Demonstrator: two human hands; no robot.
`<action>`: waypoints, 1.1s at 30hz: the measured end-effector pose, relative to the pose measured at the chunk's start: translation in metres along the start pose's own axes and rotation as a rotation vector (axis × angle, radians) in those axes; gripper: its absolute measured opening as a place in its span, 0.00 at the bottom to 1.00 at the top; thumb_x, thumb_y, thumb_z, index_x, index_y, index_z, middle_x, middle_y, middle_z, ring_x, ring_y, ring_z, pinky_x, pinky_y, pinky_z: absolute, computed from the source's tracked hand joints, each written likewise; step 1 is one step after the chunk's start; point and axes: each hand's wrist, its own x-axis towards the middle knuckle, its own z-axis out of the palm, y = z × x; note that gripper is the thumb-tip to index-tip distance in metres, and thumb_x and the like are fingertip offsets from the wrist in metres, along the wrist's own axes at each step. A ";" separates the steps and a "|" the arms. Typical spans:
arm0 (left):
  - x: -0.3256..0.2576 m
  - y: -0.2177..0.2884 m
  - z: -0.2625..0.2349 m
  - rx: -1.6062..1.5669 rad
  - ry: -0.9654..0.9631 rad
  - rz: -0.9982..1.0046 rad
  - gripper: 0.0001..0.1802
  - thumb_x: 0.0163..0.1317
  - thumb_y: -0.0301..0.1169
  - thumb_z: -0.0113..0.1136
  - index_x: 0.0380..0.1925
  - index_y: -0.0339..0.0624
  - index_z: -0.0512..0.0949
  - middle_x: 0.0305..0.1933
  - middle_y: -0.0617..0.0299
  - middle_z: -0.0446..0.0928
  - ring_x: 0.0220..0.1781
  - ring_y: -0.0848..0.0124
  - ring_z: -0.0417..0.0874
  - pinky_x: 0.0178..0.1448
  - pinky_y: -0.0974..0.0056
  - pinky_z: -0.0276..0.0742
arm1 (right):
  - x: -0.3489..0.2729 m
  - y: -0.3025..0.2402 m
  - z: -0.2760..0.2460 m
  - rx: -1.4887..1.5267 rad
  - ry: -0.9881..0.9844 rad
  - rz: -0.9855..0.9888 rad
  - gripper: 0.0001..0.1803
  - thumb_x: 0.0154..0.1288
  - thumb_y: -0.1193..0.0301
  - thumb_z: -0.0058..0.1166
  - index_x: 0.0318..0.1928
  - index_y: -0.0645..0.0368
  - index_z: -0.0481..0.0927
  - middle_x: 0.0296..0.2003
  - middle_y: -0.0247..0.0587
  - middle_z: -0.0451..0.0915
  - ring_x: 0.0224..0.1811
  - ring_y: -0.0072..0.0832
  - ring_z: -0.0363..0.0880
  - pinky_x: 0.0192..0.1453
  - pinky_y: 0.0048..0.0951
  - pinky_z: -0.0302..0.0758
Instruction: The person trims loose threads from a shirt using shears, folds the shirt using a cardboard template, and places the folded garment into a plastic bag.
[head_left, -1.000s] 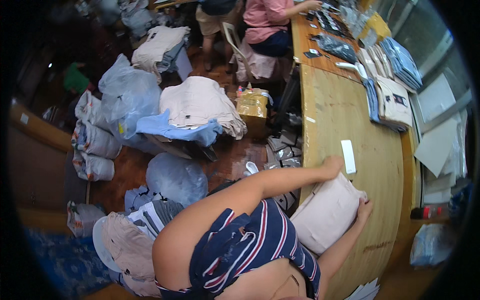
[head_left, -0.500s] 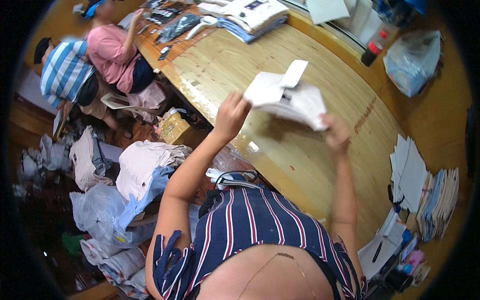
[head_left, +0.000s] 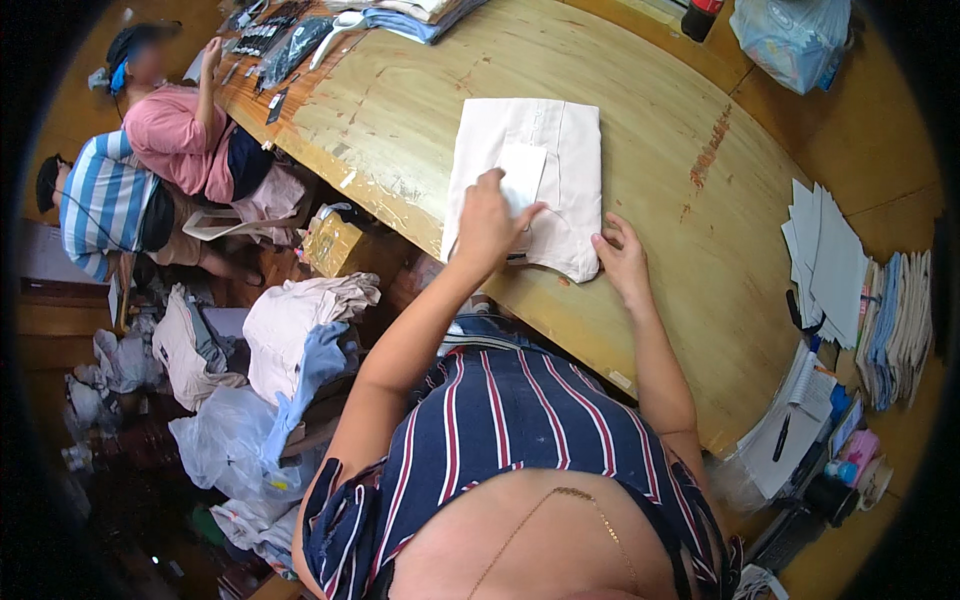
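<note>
A folded pale pink garment [head_left: 573, 222], seemingly a shirt, lies flat on the wooden table in front of me. On its middle rests a white card [head_left: 524, 168]. My left hand [head_left: 488, 222] is over the garment, thumb and forefinger apart, fingertips at the card; the hand covers the card's lower left part. My right hand [head_left: 625, 262] is beside the garment's lower right corner, its thumb at the edge and its fingers loosely bent and apart. A small dark mark shows at the garment's near edge, partly hidden by my left wrist.
Folded clothes [head_left: 425, 20] and dark packets [head_left: 295, 50] lie at the table's far left. Loose white cards [head_left: 828, 255], a garment stack [head_left: 895, 330] and a notebook [head_left: 785, 420] stand right. Clothes [head_left: 300, 320] are piled left, near two seated people [head_left: 175, 145].
The garment has come down from the air between my hands and now lies flat on the table. Both hands have loosened from its edges; my left has moved onto the card. The view has shifted.
</note>
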 end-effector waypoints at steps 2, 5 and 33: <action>0.013 0.006 0.009 0.093 -0.163 -0.022 0.34 0.40 0.37 0.65 0.43 0.30 0.60 0.37 0.44 0.68 0.32 0.51 0.72 0.41 0.57 0.70 | 0.010 0.002 0.002 -0.190 0.025 -0.076 0.29 0.55 0.73 0.53 0.57 0.63 0.58 0.40 0.49 0.73 0.35 0.26 0.76 0.35 0.22 0.73; 0.024 -0.001 0.002 -0.045 -0.328 -0.094 0.29 0.40 0.26 0.59 0.43 0.31 0.59 0.36 0.43 0.70 0.37 0.50 0.74 0.38 0.55 0.71 | 0.009 0.002 0.001 -0.229 0.041 -0.083 0.31 0.53 0.73 0.55 0.56 0.64 0.58 0.34 0.45 0.75 0.32 0.26 0.76 0.33 0.21 0.72; 0.130 -0.187 -0.128 -0.969 -0.510 -0.301 0.38 0.51 0.22 0.57 0.55 0.46 0.42 0.45 0.46 0.67 0.46 0.67 0.72 0.46 0.65 0.71 | 0.086 -0.123 0.125 0.739 -0.550 0.329 0.32 0.55 0.73 0.54 0.59 0.61 0.54 0.55 0.43 0.64 0.56 0.30 0.65 0.59 0.32 0.63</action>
